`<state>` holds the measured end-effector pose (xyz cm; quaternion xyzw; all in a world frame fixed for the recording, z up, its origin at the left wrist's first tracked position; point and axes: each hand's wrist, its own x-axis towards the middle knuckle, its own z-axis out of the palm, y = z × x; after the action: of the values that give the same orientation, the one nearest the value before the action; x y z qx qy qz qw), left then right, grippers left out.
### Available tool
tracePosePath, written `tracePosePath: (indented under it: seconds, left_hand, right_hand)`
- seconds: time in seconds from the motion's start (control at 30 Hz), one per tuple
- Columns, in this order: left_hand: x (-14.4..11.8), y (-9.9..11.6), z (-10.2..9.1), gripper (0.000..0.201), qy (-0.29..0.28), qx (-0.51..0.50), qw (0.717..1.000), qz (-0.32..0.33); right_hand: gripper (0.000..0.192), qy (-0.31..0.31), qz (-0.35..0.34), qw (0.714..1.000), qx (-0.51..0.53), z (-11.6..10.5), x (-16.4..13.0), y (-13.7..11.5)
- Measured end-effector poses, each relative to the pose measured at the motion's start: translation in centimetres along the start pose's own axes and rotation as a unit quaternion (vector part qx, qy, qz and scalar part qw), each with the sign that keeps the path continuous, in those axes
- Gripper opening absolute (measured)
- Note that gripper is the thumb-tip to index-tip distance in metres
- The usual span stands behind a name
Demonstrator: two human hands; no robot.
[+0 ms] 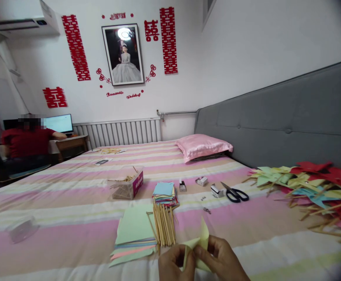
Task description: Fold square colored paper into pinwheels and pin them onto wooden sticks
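Observation:
A pale yellow sheet of paper [204, 230], cut and curled into points, is between my two hands low in the picture. My left hand [174, 263] pinches its left part, and my right hand [221, 257] grips it from the right with the thumb pressed near its centre. Just beyond my left hand lies a bundle of thin wooden sticks [164, 224]. Beside the sticks is a stack of larger coloured paper [136, 224], green on top. Behind them sits a pile of small coloured squares [163, 189].
Black-handled scissors [237, 195] and several small boxes [217, 190] lie on the striped bed. Finished paper pinwheels [313, 183] are heaped at the right. A plastic tub [126, 187] holds sticks. A clear lid [22, 230] lies left. A person in red [27, 140] sits at a desk.

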<state>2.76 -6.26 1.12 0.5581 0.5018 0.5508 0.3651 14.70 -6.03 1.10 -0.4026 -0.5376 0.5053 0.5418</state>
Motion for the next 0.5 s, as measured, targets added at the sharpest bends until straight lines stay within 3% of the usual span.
tracePosePath:
  seconds: [0.27, 0.5]
  left_hand:
    - [0.14, 0.46, 0.2, 0.023, -0.039, -0.042, 0.998, -0.016]
    - [0.35, 0.1, 0.11, 0.023, -0.089, -0.025, 0.995, -0.022]
  right_hand:
    - [0.035, 0.02, -0.011, 1.0, -0.011, -0.1, 0.21, 0.77]
    - [0.025, 0.035, -0.014, 0.998, -0.041, -0.14, 0.12, -0.03]
